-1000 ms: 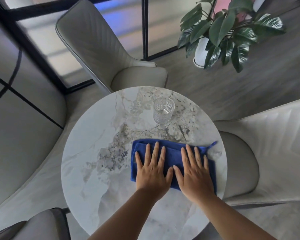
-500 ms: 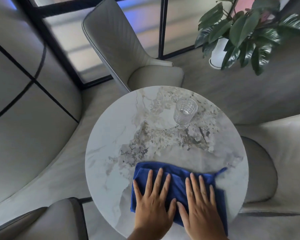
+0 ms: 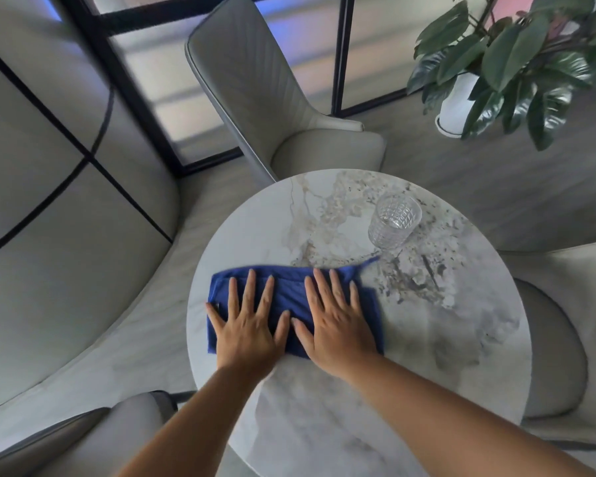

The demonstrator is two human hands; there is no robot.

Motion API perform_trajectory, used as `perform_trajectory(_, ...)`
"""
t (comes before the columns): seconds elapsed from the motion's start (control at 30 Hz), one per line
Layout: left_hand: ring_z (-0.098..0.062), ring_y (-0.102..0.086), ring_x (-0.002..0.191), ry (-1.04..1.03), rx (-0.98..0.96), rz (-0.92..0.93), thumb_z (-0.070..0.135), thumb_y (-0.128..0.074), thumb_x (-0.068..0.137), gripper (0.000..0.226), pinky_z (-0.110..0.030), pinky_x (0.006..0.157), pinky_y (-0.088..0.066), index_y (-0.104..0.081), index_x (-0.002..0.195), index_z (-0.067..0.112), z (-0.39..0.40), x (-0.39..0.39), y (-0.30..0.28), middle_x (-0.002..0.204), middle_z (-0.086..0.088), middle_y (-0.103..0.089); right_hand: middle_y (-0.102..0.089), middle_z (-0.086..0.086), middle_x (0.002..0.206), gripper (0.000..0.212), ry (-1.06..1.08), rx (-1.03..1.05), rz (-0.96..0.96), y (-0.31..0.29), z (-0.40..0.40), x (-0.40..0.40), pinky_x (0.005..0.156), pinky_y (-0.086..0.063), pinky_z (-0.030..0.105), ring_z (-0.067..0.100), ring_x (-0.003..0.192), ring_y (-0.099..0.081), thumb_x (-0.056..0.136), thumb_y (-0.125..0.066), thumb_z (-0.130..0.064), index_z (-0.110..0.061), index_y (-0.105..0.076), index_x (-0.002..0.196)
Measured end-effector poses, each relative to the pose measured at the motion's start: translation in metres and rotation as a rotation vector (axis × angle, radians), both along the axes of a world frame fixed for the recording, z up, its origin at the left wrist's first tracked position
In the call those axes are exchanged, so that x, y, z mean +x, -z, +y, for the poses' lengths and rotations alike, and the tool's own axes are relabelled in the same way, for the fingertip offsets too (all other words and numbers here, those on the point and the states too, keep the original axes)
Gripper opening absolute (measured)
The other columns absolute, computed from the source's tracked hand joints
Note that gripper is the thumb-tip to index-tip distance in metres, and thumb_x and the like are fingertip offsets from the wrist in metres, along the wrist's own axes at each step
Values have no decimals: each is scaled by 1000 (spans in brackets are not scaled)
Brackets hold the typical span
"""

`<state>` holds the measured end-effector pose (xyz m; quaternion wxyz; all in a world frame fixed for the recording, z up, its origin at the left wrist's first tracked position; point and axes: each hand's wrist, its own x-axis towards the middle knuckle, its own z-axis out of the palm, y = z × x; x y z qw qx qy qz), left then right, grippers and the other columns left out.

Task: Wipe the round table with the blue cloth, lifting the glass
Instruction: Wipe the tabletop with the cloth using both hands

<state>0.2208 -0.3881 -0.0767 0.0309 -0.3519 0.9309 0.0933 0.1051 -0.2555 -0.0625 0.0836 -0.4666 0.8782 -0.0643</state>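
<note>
A round marble-patterned table point(image 3: 444, 346) fills the middle of the view. The blue cloth point(image 3: 286, 296) lies spread on its left half, reaching the left rim. My left hand point(image 3: 246, 333) presses flat on the cloth's left part with fingers spread. Beside it, my right hand point(image 3: 338, 330) presses flat on the right part, fingers also spread. Neither hand grips the cloth. A clear cut-pattern glass point(image 3: 394, 222) stands upright on the far right of the table, apart from the cloth and both hands.
Grey upholstered chairs surround the table: one at the back point(image 3: 255, 98), one on the right point(image 3: 565, 304), one at the lower left point(image 3: 100, 438). A leafy plant in a white pot point(image 3: 458, 98) stands on the floor at the back right. A dark-framed glass wall runs behind.
Both hands slid the cloth from the table's right middle toward me, then left and away to the left rim. The glass stayed in place. The camera shifted.
</note>
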Motion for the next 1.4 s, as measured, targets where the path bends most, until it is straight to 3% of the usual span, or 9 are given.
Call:
perform_trajectory(0.17,-28,9,158,36,8,2,70,-10,94,75,-73,118,4,3,161,39,-16,-51,1,173,4,5,-12,14,171,79,78,30,12,3,-13,-38,124,-7,55,33,158,-7,100,-23,-58,-8,-17,162)
perform_trajectory(0.3,-28,11,158,115,-8,0,69,-9,95,74,-73,118,3,5,161,37,-3,-75,2,173,3,7,-12,14,171,82,166,15,12,3,8,-47,125,-9,54,33,158,-8,98,-12,-58,-7,-16,162)
perform_trajectory(0.53,-31,11,157,252,0,6,69,-13,96,76,-72,118,6,1,162,33,57,-85,2,172,0,7,-24,15,168,79,276,-2,20,2,77,-49,121,-24,56,34,155,-21,101,-28,-58,-5,-27,159)
perform_trajectory(0.8,-37,-1,157,306,70,32,72,-21,97,78,-72,118,7,-14,162,30,129,-117,-4,171,-2,-5,-32,18,164,81,369,31,59,-4,143,-82,119,-29,59,37,152,-30,97,-32,-56,-1,-32,156)
perform_trajectory(1.03,-36,12,156,347,101,-9,71,-10,95,77,-71,115,17,-2,162,33,166,-160,-8,172,0,7,-38,23,160,84,451,32,104,-4,172,-116,116,-30,64,43,148,-36,94,-30,-55,4,-38,152)
perform_trajectory(1.2,-30,7,158,304,124,85,67,-17,98,72,-65,120,15,-10,162,34,141,-149,-7,172,1,-2,-36,24,161,90,421,23,95,-3,144,-106,117,-29,64,42,148,-35,99,-16,-63,6,-37,152)
perform_trajectory(1.4,-27,2,159,182,31,42,74,-16,95,76,-65,121,8,-8,161,39,47,-97,-6,173,3,-2,-32,22,163,85,322,9,66,0,55,-68,120,-25,62,41,152,-29,97,-27,-58,4,-34,154)
